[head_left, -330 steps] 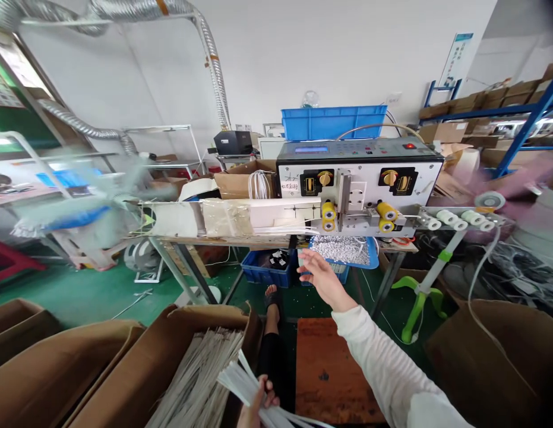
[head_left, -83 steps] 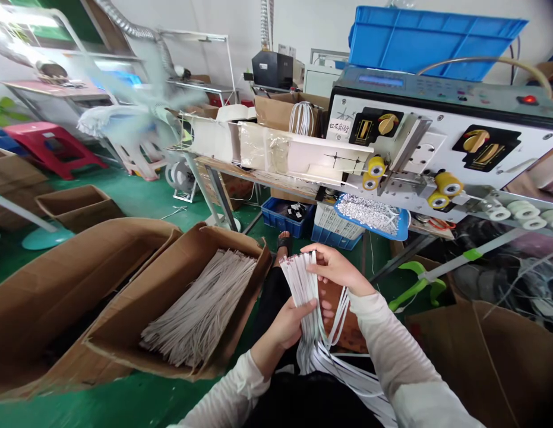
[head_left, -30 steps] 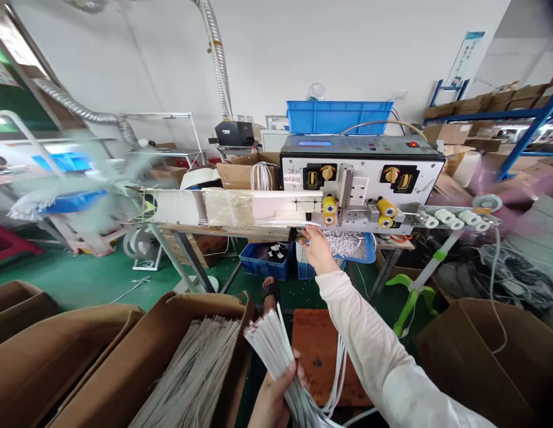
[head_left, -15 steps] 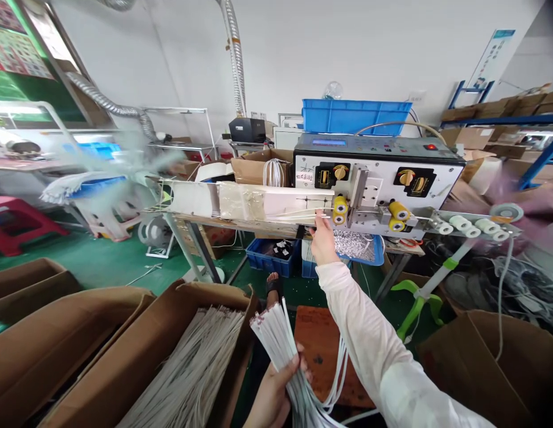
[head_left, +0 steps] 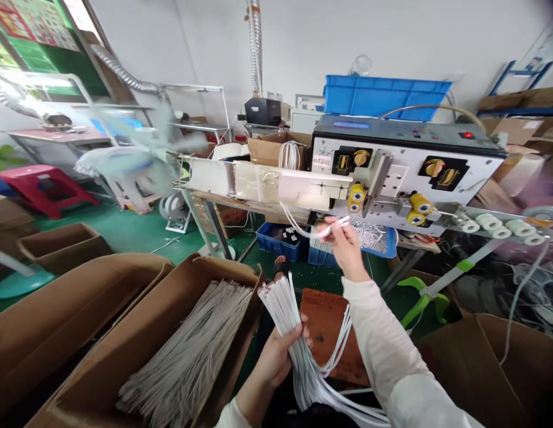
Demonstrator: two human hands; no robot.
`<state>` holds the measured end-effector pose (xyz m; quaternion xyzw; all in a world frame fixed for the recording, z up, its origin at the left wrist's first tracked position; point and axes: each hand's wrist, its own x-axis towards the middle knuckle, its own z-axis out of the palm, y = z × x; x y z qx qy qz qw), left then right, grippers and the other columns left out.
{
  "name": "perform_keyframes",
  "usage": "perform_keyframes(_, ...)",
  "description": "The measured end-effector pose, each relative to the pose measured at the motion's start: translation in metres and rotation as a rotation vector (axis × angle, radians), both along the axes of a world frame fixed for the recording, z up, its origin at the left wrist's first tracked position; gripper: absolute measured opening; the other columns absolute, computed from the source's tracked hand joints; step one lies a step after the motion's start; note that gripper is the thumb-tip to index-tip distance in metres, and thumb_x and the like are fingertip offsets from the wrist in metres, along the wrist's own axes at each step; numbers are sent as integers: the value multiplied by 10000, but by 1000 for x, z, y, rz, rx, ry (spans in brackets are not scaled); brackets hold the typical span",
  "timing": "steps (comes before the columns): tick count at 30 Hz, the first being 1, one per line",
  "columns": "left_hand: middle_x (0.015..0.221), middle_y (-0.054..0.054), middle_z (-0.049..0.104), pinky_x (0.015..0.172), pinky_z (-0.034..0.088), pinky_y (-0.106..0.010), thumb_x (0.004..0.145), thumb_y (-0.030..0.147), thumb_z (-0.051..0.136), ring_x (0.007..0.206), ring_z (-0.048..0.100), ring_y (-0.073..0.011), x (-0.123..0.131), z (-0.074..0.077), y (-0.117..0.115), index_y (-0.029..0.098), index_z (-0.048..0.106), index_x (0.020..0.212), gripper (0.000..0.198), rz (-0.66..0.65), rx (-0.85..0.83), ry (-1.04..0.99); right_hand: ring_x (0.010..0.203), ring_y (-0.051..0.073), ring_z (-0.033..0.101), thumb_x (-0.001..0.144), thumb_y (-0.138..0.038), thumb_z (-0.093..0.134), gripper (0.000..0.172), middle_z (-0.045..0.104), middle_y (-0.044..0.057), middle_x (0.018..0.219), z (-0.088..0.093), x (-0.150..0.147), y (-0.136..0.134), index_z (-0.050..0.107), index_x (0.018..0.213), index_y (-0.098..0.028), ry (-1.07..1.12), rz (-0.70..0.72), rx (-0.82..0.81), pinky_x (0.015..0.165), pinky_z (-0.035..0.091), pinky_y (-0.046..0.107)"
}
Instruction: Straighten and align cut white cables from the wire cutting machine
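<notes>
My left hand point(head_left: 276, 359) is closed around a thick bundle of white flat cable pieces point(head_left: 283, 306), their ends fanned upward over my lap. My right hand point(head_left: 345, 241) is raised in front of the cutting machine point(head_left: 405, 172) and pinches a few white cable pieces point(head_left: 312, 229) that curve back toward the white output chute point(head_left: 267, 184). The machine's yellow rollers point(head_left: 356, 196) sit just above my right hand.
An open cardboard box point(head_left: 125, 362) holding many cut white cables point(head_left: 191, 351) stands at my left, with more cartons beside it. A blue bin point(head_left: 280, 241) and a tray of small white bits point(head_left: 374, 238) sit under the bench. Another large carton point(head_left: 503, 362) is on the right. A fan point(head_left: 125, 160) spins at left.
My right hand has drawn a few cable pieces out of the chute and pulled them toward me. The left hand has kept the bundle and risen slightly. The view has tilted down and left.
</notes>
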<state>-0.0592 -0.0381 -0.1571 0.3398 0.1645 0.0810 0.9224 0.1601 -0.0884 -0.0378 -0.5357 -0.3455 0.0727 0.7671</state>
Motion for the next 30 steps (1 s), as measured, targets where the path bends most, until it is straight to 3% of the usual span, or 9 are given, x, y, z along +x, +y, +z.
perform_keyframes(4,707,-16,602,639,480,-277,691,335,827,630,593,-145,5,3,4,131,639,945,376,10,-4,-4,605,165,650,888,-509,575,375,723,64,753,0,-31,-52,699,967,-164,-138,732,-634,556,524,275)
perform_keyframes(6,717,-37,628,651,488,-286,674,336,836,634,604,-156,9,2,0,113,645,895,368,11,-15,-6,638,178,671,899,-511,551,380,726,59,782,-3,-45,-60,690,981,-167,-94,926,-728,555,528,275)
perform_keyframes(7,725,-53,644,664,494,-296,657,331,845,642,615,-168,12,1,-4,104,647,869,369,9,-19,-5,637,179,671,901,-512,543,376,725,53,794,-6,-51,-60,683,984,-174,-63,943,-731,552,526,275)
perform_keyframes(9,758,-87,677,710,511,-328,630,316,860,692,650,-209,16,0,-12,91,652,855,380,-7,-26,-1,603,171,650,904,-514,534,363,717,38,783,-14,-61,-55,679,947,-184,-40,850,-722,540,516,279)
perform_keyframes(12,834,-119,711,810,522,-395,626,297,862,830,687,-285,18,0,-20,91,658,957,440,-44,-53,2,648,176,629,909,-498,539,352,697,35,767,-29,-64,-48,703,845,-193,-169,540,-700,599,516,296)
perform_keyframes(16,894,-153,727,855,530,-454,636,299,860,902,692,-331,17,4,-23,81,648,987,464,-87,-96,15,1001,223,600,886,-452,596,283,611,92,1193,-47,-56,-47,753,903,-218,-343,201,-599,774,513,314)
perform_keyframes(19,915,-170,728,847,543,-472,648,295,854,899,696,-343,16,4,-23,66,646,993,464,-112,-115,18,1092,223,575,905,-420,571,290,582,82,1272,-56,-52,-48,728,1073,-243,-270,240,-605,845,498,314)
perform_keyframes(24,875,-157,728,791,572,-460,679,305,832,855,706,-335,16,3,-24,58,644,1021,462,-155,-115,40,729,126,588,892,-363,590,564,684,39,1031,-59,-54,-49,436,1427,-268,-33,390,-565,617,487,234)
perform_keyframes(30,771,-54,682,744,580,-375,674,314,847,856,708,-292,17,2,-27,111,642,1055,478,-169,-49,-18,506,55,460,853,-331,635,373,639,13,881,-56,-54,-51,568,1199,-208,28,413,-544,441,406,179)
